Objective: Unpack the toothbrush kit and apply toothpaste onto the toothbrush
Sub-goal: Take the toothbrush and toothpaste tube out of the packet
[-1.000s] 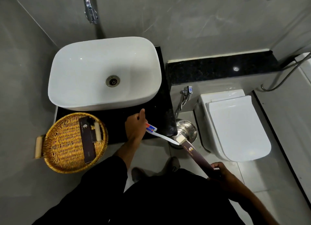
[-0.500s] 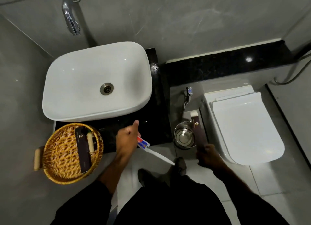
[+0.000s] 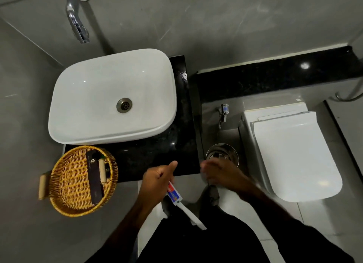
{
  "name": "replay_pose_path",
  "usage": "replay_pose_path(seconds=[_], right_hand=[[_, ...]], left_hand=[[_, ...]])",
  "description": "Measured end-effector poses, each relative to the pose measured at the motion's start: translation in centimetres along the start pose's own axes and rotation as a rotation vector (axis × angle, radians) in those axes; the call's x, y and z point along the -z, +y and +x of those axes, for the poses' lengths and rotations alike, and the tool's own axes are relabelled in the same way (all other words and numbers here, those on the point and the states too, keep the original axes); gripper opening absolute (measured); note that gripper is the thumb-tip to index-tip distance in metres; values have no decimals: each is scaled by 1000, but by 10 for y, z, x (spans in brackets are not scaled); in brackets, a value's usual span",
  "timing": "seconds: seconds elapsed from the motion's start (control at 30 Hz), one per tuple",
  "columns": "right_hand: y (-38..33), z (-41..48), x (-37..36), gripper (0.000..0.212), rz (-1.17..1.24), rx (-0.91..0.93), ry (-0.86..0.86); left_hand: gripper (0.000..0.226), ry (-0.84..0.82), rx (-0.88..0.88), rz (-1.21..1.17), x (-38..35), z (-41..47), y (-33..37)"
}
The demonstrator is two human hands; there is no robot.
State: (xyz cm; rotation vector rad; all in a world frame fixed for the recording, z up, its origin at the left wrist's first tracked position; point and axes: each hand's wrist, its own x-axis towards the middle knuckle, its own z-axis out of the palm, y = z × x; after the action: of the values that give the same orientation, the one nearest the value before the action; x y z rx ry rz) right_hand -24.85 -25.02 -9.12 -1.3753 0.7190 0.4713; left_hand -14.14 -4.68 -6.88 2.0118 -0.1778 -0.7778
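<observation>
My left hand (image 3: 157, 181) is closed on a small red and blue toothpaste tube (image 3: 174, 194) and a white toothbrush (image 3: 191, 213), thumb pointing up. Both stick out below the fist, slanting down to the right over my dark trousers. My right hand (image 3: 220, 174) is blurred just in front of the steel bin (image 3: 222, 154), and I see nothing in it. The kit's dark box is not visible in either hand.
A wicker basket (image 3: 59, 199) at the black counter's (image 3: 157, 150) left end holds a dark box (image 3: 94, 178) and a small cream roll. Behind it stand the white sink (image 3: 112, 125) and chrome tap (image 3: 76, 21). A closed toilet (image 3: 294, 154) is at the right.
My right hand carried the dark kit box to the steel bin and has come back left without it. My left hand drew the toothpaste and toothbrush closer to my body.
</observation>
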Motion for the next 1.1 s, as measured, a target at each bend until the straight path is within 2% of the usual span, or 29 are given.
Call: replay_pose_path(seconds=[0.1,0.2,0.33,0.43,0.6,0.67,0.77,0.87,0.93,1.0,1.07,1.1], right_hand=[[-30,-21,-34,43,31,-62,-266],[-44,-27,-53,47,44,-95,-311],[-54,-22,-62,41,-83,-55,-371],[-59,-12,-79,40,-293,39,-327],[-76,6,-118,41,-646,280,-143],[-84,11,-139,39,-525,225,-180],[-92,13,-184,27,-81,67,-254],[-100,18,-233,30,-11,64,-166],[-104,23,-259,31,2,82,-102],[-110,31,-281,31,66,100,-57],[-113,39,-299,33,155,112,-53],[-114,43,-310,36,205,118,-64]], left_hand=[[47,-56,22,-26,-5,3,9],[50,-26,-10,-31,0,8,11],[53,39,-68,28,12,10,10],[51,45,-86,59,24,14,9],[46,44,-105,37,64,26,6],[45,86,-112,54,85,30,6],[43,181,-121,49,114,36,4],[40,237,-104,-67,144,34,-8],[43,274,-54,-233,163,29,-17],[53,219,41,-444,187,25,-32],[55,47,129,-544,210,17,-52],[48,-57,153,-562,221,10,-63]])
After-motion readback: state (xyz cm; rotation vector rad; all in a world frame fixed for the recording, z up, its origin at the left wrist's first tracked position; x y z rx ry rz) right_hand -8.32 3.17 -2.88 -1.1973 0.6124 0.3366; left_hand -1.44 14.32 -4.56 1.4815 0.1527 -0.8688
